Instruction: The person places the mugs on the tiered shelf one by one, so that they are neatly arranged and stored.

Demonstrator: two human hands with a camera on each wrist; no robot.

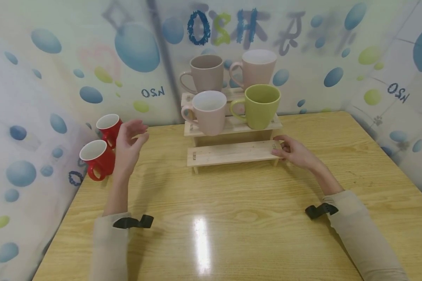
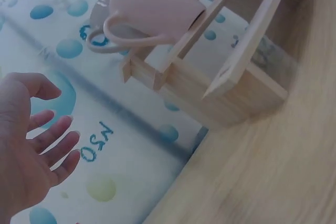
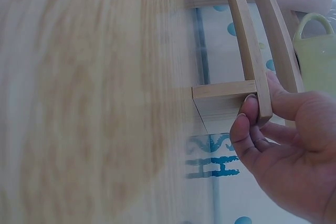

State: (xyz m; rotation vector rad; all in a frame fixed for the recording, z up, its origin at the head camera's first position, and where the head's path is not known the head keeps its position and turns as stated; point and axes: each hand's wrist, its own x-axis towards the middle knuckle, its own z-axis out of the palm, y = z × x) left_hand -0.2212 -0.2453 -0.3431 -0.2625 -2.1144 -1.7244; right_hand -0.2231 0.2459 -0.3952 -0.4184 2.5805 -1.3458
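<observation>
Head view: at the far left of the table (image 1: 232, 207) we find two red mugs, the near red mug (image 1: 104, 160) and the far red mug (image 1: 109, 127), upright and close together. Our concern here is that a careless sweep of the left hand (image 1: 129, 140) would knock one mug against the other. That hand is raised just right of them, forearm pointing away from the body, thumb parted from loosely bent fingers; the left wrist view confirms a wide gap and nothing held. At far centre stands the stepped wooden rack (image 1: 228, 153), its lowest tier bare. On the top tier we note a grey-brown mug (image 1: 208, 75) to the left and a pale pink mug (image 1: 259, 69) to the right; on the middle tier, a whitish-pink mug (image 1: 211, 113) to the left and a green mug (image 1: 261, 107) to the right. We judge the whitish-pink mug most exposed, as it appears close to the tier's near edge: a jolt or tilt of the rack could tip it. The likeliest cause would be the right hand (image 1: 297, 151), which pinches the right end of the lowest tier, should it pull or lift unevenly. Its forearm slants in from the near right; the right wrist view shows thumb and curled fingers closed about the board's end, with no slack that we can see.
</observation>
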